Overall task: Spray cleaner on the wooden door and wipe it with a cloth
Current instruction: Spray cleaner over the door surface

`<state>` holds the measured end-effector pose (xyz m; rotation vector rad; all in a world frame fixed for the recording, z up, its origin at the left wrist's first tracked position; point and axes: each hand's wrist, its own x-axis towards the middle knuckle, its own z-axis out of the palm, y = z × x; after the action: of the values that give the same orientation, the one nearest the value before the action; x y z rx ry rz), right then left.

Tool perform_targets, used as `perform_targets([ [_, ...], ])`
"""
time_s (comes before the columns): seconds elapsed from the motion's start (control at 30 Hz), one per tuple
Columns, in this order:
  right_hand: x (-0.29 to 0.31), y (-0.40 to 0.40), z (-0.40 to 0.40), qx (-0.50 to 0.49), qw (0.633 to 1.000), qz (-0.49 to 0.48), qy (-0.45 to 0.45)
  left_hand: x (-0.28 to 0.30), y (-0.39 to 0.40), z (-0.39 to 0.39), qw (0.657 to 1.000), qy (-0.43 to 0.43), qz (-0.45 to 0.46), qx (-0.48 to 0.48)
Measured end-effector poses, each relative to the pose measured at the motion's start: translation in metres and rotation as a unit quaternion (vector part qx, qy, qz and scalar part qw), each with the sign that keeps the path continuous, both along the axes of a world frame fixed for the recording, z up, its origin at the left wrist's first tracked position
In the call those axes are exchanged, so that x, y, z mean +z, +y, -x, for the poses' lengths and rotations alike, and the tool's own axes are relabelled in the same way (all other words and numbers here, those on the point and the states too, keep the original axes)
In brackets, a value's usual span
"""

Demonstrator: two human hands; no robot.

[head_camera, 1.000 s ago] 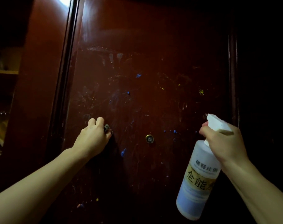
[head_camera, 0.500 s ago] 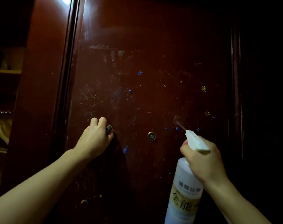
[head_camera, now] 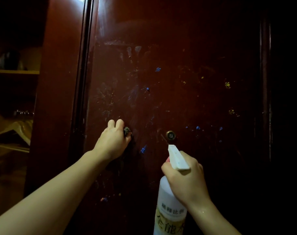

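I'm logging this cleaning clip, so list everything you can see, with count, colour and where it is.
wooden door: one, dark red-brown, fills the centre.
paint-like specks: many, blue and yellow, scattered over the door.
peephole: one, brass, mid-door.
spray bottle: one, white with a yellow label, bottom centre, nozzle towards the door.
cloth: one, dark, pressed on the door under the left hand.
shelves: wooden, dim, far left; contents unclear.
left hand: grips the cloth.
right hand: holds the bottle's trigger head.

One wooden door [head_camera: 178, 48], one spray bottle [head_camera: 169, 209], one cloth [head_camera: 127, 130] (mostly hidden), one peephole [head_camera: 170, 135], two hands.
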<state>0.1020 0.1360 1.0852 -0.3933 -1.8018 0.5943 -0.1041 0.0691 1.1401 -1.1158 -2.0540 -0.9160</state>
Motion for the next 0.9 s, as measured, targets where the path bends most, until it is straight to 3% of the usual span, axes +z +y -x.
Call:
perform_targets([
  [0.53,-0.027,-0.02,0.021,0.037,0.996,0.03,-0.073,-0.007,-0.001,0.0,1.0,0.014,-0.003,0.009],
  [0.9,-0.035,-0.005,0.005,-0.002,0.997,0.043,-0.059,-0.009,-0.001,-0.004,1.0,-0.001,-0.001,0.022],
])
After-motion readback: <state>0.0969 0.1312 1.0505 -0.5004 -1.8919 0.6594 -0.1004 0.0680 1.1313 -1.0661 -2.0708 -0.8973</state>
